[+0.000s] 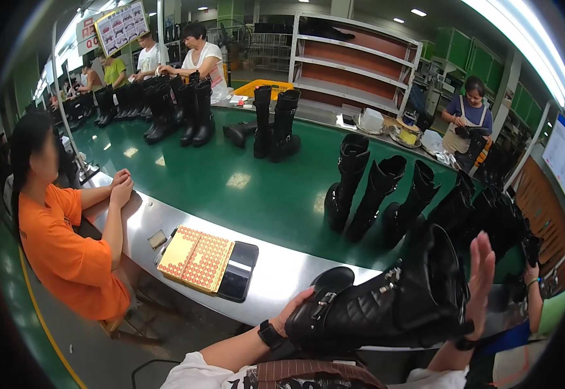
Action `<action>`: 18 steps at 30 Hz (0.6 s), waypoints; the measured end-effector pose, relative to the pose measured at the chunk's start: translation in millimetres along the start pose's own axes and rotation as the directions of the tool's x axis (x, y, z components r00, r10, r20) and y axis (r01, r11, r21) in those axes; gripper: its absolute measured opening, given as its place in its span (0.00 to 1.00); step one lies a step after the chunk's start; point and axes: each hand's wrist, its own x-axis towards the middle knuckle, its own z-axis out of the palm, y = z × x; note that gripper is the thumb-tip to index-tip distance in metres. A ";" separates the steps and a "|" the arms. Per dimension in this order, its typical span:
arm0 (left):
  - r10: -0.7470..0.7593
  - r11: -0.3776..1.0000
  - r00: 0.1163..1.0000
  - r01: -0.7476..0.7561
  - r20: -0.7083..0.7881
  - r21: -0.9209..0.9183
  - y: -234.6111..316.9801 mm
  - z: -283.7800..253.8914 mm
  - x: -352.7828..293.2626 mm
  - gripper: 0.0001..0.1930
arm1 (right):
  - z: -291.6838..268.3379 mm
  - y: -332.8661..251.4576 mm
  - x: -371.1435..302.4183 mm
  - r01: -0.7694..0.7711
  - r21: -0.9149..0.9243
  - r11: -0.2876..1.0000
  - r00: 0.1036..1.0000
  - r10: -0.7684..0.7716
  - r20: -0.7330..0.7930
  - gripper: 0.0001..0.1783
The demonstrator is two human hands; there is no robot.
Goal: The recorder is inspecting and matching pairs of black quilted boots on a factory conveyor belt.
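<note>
A black quilted boot (386,305) with silver buckles lies on its side in front of me, its sole end to the left and its shaft opening to the right. My left hand (297,311) grips it around the foot, near the strap and buckle; some of those fingers are hidden behind it. At the shaft's top edge, my right hand (481,279) is open with fingers stretched upward; the boot covers part of the palm, so I cannot tell how firmly it touches. Beyond the boot runs a green conveyor belt (230,172) with a metal edge.
Several black boots (376,194) stand on the belt to the right, and more (286,126) farther back. A yellow sheet of round orange stickers (198,259) lies by a black tray (238,272). A person in orange (68,246) sits left; other people work across the belt and at right.
</note>
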 end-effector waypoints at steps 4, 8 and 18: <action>-0.075 0.997 0.992 0.076 -0.100 0.006 -0.8 -3.9 0.0 0.26 | -26.6 -28.3 87.2 0.143 0.045 0.989 0.775 -0.140 0.616 0.52; -0.044 0.998 0.991 0.050 -0.123 0.047 4.2 -5.5 -5.7 0.25 | 0.6 -49.3 148.6 -0.143 0.127 0.982 0.681 0.005 0.733 0.49; 0.131 0.985 0.991 -0.130 -0.002 0.112 35.7 5.8 -24.4 0.29 | 90.9 -19.9 223.2 -0.366 0.167 0.915 0.726 0.169 0.666 0.16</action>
